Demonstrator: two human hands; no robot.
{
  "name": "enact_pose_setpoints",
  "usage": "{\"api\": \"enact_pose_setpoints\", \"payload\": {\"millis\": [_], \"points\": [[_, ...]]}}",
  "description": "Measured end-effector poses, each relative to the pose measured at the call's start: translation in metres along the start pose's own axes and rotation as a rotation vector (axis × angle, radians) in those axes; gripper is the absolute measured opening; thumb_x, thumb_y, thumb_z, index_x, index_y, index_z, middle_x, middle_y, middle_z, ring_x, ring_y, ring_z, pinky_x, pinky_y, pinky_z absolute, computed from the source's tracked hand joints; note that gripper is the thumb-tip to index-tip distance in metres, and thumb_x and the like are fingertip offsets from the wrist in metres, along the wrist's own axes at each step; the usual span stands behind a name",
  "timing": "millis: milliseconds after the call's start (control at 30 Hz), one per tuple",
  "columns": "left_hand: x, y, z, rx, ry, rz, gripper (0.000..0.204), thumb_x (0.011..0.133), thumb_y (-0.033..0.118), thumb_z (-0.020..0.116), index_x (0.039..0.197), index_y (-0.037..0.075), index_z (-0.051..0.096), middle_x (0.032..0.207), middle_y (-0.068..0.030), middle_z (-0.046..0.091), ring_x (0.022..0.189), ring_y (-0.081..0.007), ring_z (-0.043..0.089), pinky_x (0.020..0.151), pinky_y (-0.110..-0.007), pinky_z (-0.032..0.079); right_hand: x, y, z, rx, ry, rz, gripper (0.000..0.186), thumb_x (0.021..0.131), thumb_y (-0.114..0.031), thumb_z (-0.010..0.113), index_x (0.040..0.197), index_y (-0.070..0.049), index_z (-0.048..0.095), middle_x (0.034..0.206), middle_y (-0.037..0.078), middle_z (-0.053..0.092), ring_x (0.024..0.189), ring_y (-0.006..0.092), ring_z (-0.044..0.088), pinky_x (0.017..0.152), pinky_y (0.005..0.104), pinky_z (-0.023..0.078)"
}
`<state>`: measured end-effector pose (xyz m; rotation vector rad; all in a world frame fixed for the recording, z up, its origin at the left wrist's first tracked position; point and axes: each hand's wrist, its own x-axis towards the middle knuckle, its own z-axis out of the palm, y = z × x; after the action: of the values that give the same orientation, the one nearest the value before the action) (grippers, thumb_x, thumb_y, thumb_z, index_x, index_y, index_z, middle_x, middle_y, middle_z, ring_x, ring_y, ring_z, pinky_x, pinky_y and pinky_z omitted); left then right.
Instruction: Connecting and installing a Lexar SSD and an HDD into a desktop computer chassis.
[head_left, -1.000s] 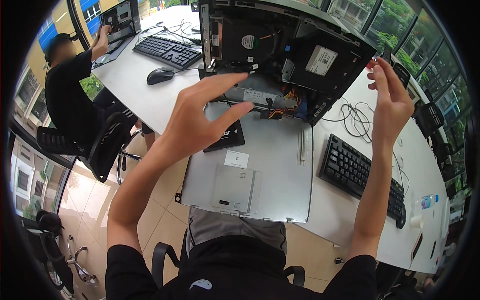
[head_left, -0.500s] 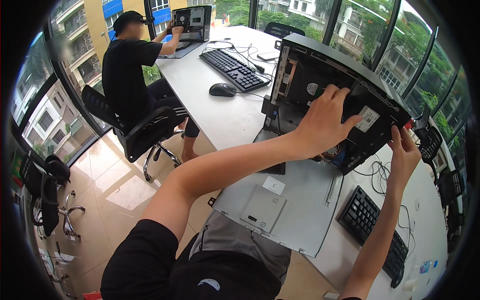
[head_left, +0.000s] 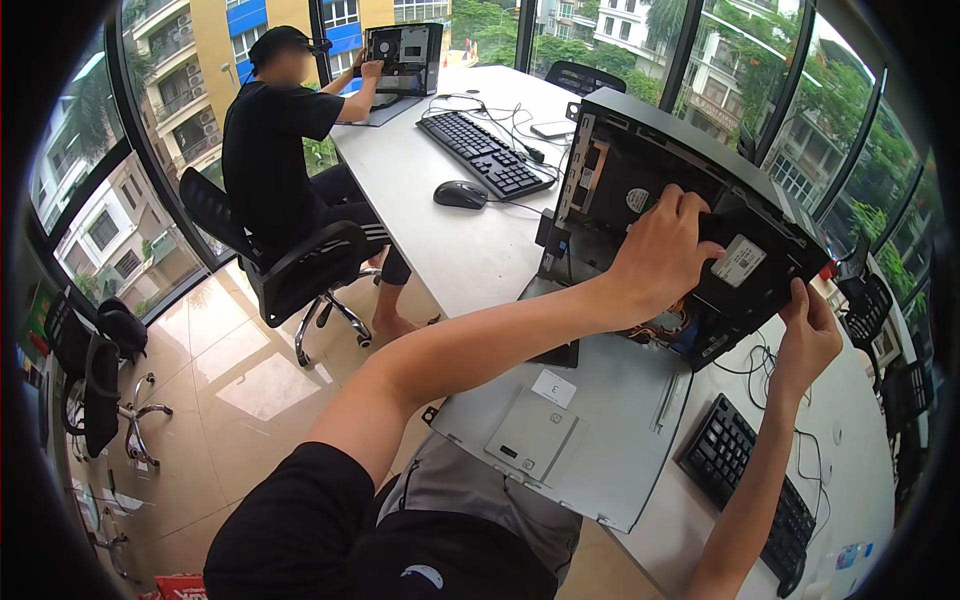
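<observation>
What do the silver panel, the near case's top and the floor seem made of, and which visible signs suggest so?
Silver panel: probably sheet metal, satin grey; its thin edge and small tabs suggest so.
Case top: dark and low-gloss, painted metal or plastic; its even colour leaves this open.
Floor: likely glazed tile, beige and glossy, with straight joints and bright reflections.

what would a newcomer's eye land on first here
Most likely the big open black computer case right of centre, with the person's left hand across its inside and right hand at its right edge. Next, the broad silvery metal panel just below it, reaching out over the lap. At upper left, a seated co-worker in black has hands at another open computer.
</observation>
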<state>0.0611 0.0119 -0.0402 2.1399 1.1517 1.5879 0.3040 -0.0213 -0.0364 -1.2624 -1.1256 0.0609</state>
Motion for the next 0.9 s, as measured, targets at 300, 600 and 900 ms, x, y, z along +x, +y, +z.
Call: {"api": "enact_pose_setpoints", "payload": {"millis": [300,600,900], "points": [[0.000,0.008,-0.011,0.132,0.023,0.043,0.057,0.095,0.033,0.082,0.136,-0.002,0.065,0.125,-0.0203,0.071,0.108,-0.0430,0.074,0.092,-0.053,0.058,0.014,0.018,-0.004,0.253,-0.118,0.045,0.036,0.101,-0.022,0.083,0.117,0.009,0.078,0.096,0.011,0.079,0.085,0.0147,0.075,0.081,0.0277,0.062],[-0.006,0.010,-0.034,0.121,0.048,0.094,0.046,0.089,0.036,0.089,0.112,-0.004,0.078,0.098,-0.0188,0.080,0.091,-0.0323,0.078,0.082,-0.043,0.061,0.021,0.020,-0.015,0.302,-0.256,0.168,0.042,0.100,-0.026,0.084,0.127,0.005,0.076,0.112,0.009,0.078,0.100,0.0130,0.073,0.090,0.0297,0.060],[-0.051,0.007,-0.073,-0.288,-0.063,-0.213,0.047,0.092,0.025,0.089,0.118,-0.012,0.075,0.083,-0.0137,0.078,0.064,-0.0133,0.071,0.057,-0.028,0.056,0.037,-0.013,-0.028,0.247,-0.209,0.029,0.040,0.101,-0.022,0.079,0.126,0.009,0.077,0.110,0.017,0.081,0.101,0.0234,0.080,0.094,0.0335,0.065]]}}
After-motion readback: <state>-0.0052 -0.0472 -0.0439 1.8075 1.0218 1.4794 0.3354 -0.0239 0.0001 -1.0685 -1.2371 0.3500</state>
